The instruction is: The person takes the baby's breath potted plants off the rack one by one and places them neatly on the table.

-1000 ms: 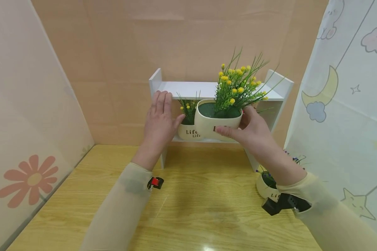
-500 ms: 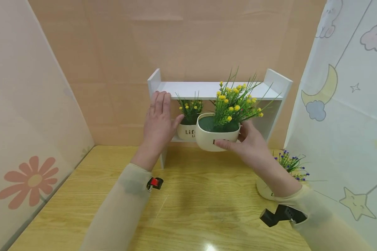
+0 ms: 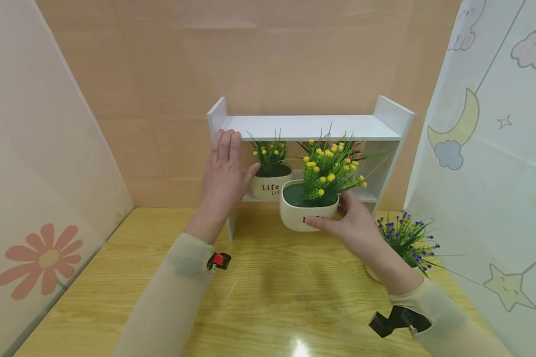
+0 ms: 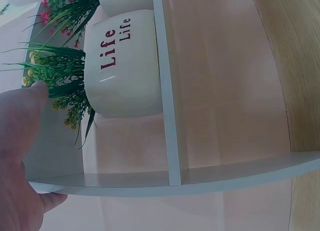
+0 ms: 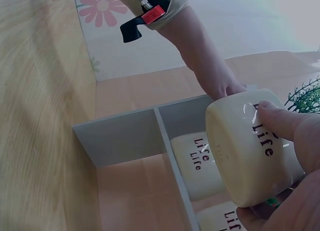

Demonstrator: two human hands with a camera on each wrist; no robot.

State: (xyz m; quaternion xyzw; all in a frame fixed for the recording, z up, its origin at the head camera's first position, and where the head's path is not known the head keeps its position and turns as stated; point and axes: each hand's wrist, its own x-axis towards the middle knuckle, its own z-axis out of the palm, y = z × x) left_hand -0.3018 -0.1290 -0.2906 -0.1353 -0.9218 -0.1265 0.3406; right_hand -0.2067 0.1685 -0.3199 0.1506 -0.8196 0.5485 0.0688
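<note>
Right hand [image 3: 352, 224] gripped yellow-flowered pot [image 3: 305, 210]: upright, long axis sideways, lettering frontward, ahead of shelf [image 3: 303, 126], open air below; left hand [image 3: 223, 176] touched shelf, fingers straight.

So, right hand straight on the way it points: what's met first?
Probably the left pot on the shelf, with the held pot leading; depth is unclear, so the shelf itself might come first.

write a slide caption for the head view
The right hand holds a yellow-flowered potted plant in front of a white shelf unit while the left hand touches the unit's left side.
</note>
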